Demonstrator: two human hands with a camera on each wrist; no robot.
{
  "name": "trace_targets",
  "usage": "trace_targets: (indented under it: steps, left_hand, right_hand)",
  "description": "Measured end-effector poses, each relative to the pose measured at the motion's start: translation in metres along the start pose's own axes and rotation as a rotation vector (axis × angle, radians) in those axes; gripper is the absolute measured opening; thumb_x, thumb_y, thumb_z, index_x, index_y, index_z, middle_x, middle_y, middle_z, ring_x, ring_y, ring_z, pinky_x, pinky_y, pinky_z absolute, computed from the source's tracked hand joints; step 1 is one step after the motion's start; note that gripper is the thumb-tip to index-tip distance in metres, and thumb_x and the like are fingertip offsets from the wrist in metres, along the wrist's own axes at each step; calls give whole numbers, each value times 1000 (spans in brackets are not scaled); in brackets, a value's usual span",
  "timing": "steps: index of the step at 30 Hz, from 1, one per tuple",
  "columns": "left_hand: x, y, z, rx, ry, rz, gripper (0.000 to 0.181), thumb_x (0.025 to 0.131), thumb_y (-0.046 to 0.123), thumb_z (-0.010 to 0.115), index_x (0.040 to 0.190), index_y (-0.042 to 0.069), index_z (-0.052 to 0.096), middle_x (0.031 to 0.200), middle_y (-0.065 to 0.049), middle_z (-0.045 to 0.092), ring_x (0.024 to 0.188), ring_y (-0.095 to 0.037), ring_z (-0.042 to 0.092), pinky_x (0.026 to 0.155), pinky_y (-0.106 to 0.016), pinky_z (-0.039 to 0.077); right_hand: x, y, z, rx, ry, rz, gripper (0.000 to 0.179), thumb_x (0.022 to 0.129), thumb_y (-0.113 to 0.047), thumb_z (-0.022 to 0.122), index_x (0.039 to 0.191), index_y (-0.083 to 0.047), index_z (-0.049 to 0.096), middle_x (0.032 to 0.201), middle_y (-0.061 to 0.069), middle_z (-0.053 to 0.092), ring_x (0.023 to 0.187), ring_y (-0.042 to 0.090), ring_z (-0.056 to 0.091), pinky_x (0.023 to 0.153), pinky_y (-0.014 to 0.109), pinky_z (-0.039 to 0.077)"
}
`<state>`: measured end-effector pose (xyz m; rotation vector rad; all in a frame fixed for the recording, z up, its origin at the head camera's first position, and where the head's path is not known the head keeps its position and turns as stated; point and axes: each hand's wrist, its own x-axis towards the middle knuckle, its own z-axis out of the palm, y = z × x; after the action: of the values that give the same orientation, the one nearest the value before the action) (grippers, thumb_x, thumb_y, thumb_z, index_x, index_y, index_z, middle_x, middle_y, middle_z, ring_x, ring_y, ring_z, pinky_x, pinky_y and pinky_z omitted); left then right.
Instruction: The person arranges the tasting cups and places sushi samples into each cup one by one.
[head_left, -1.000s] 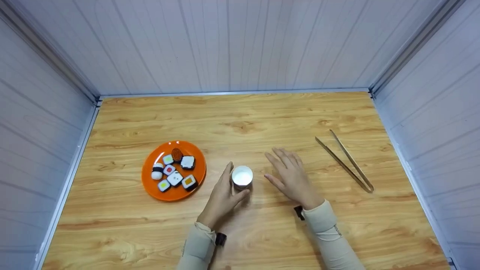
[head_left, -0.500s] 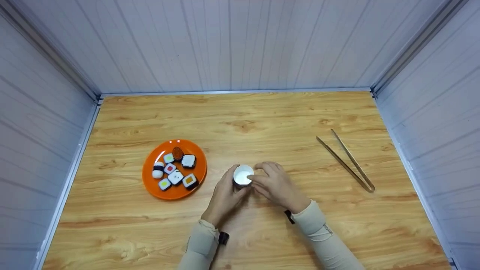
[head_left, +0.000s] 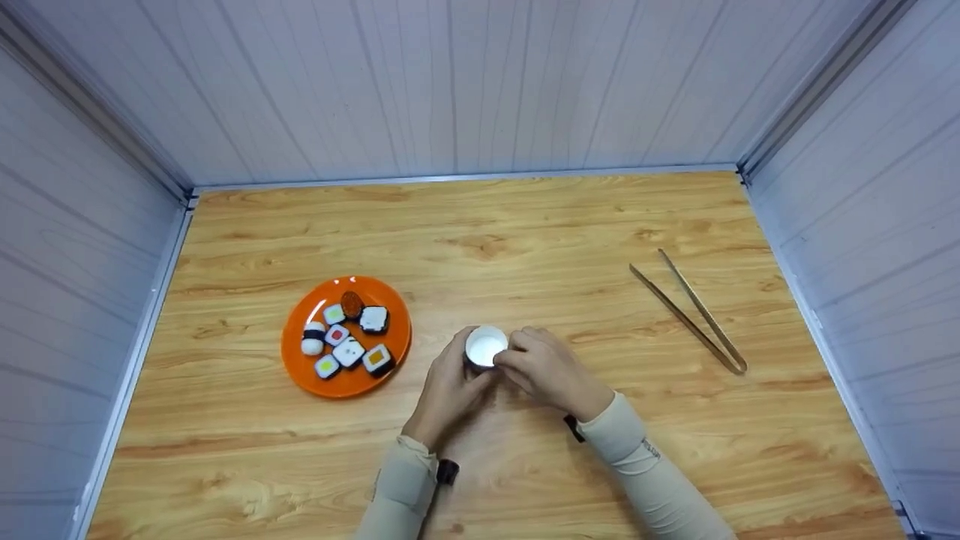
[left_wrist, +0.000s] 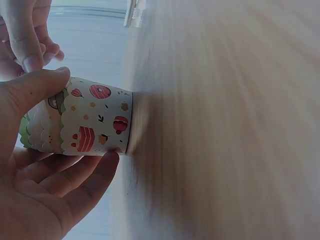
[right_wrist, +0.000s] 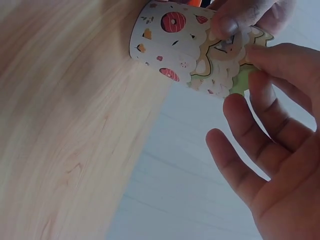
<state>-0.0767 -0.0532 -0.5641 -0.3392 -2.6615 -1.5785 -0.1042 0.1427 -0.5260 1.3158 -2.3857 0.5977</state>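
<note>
Right hand (head_left: 551, 371) moved in, pinching rim of paper cup (left_wrist: 95, 120); left hand (head_left: 450, 386) gripping its side, fingers part-hiding it, upright on table (head_left: 525, 247), dessert prints, green scalloped edge; sushi (head_left: 349, 352) on orange plate (head_left: 352, 385) left, tongs (head_left: 687, 322) right

Shows red dessert motifs and green scallops on the white cup (left_wrist: 102, 112), orange on the plate (head_left: 346, 385), brown grain on the tabletop (head_left: 525, 240).
</note>
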Motion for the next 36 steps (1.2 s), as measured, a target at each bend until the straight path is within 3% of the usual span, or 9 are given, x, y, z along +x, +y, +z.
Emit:
trace_targets:
  steps: [8, 17, 23, 28, 36]
  left_hand:
    - [6, -1, 4, 24, 0, 22, 63, 86, 5, 77, 142, 3, 47, 136, -12, 57, 128, -22, 51, 108, -39, 41]
    - [-2, -1, 3, 91, -10, 22, 64, 89, 11, 77, 145, 5, 45, 138, -13, 55, 130, -23, 50, 108, -41, 42]
    - [2, 3, 1, 92, -17, 16, 60, 90, 13, 76, 142, 6, 47, 134, -10, 57, 126, -21, 53, 106, -43, 43]
    - [4, 5, 2, 96, -26, -1, 61, 89, 13, 77, 142, 5, 46, 133, -8, 57, 125, -20, 53, 106, -42, 43]
    - [2, 2, 3, 145, -33, -31, 62, 90, 18, 77, 143, 7, 45, 135, -10, 56, 126, -22, 53, 106, -42, 44]
  right_hand:
    - [5, 2, -12, 19, -11, -5, 4, 91, -16, 74, 94, -14, 74, 85, 1, 61, 77, 20, 58, 69, 36, 50]
    - [10, 5, -28, 131, 147, -46, 11, 85, -6, 78, 96, -8, 77, 84, 0, 64, 73, 17, 58, 63, 32, 49]
    - [27, 29, -37, 96, 210, 4, 10, 84, -6, 79, 94, -5, 78, 81, 1, 69, 71, 17, 62, 65, 32, 54]
    - [51, 57, -25, 46, 129, 78, 7, 90, -12, 75, 94, -7, 79, 81, 2, 72, 71, 18, 63, 67, 33, 54]
    - [94, 90, 22, 11, -156, 201, 12, 95, -15, 71, 102, -11, 80, 93, 2, 75, 81, 21, 67, 75, 37, 55]
